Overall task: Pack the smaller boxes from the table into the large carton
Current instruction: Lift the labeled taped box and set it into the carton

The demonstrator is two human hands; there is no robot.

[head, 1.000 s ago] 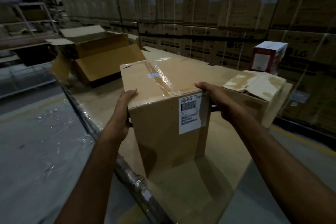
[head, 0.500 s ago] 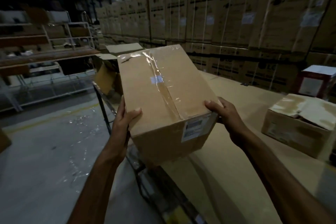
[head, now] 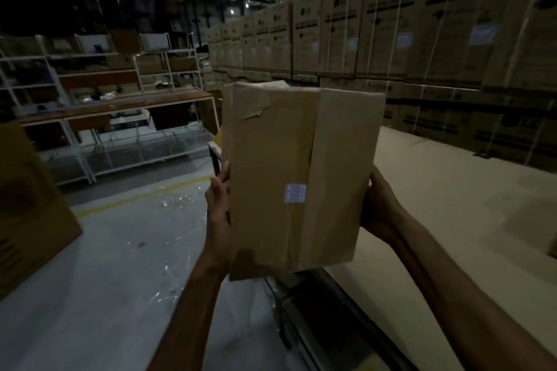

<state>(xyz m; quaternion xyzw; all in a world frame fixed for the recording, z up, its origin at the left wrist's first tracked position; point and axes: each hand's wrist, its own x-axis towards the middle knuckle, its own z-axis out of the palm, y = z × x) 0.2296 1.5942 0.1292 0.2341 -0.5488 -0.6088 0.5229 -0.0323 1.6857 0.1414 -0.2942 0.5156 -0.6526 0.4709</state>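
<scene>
I hold a taped brown cardboard box [head: 298, 178] up in front of me, tilted so its taped top faces the camera. My left hand [head: 218, 205] grips its left side, fingers behind the box and thumb on the front edge. On the right side my right hand [head: 378, 208] holds it the same way, with the fingers hidden behind. The box hangs above the left edge of the cardboard-covered table [head: 446, 220]. The large open carton is hidden behind the box.
A big brown carton [head: 27, 214] stands on the floor at the left. White metal shelving [head: 105, 105] runs along the back left. Stacked strapped cartons [head: 422, 33] form a wall at the back right. The grey floor [head: 105, 280] carries scraps of plastic film.
The box has been lifted off the table and raised higher, tilting its taped top toward me. The view has swung up and left; the other small boxes have left the frame.
</scene>
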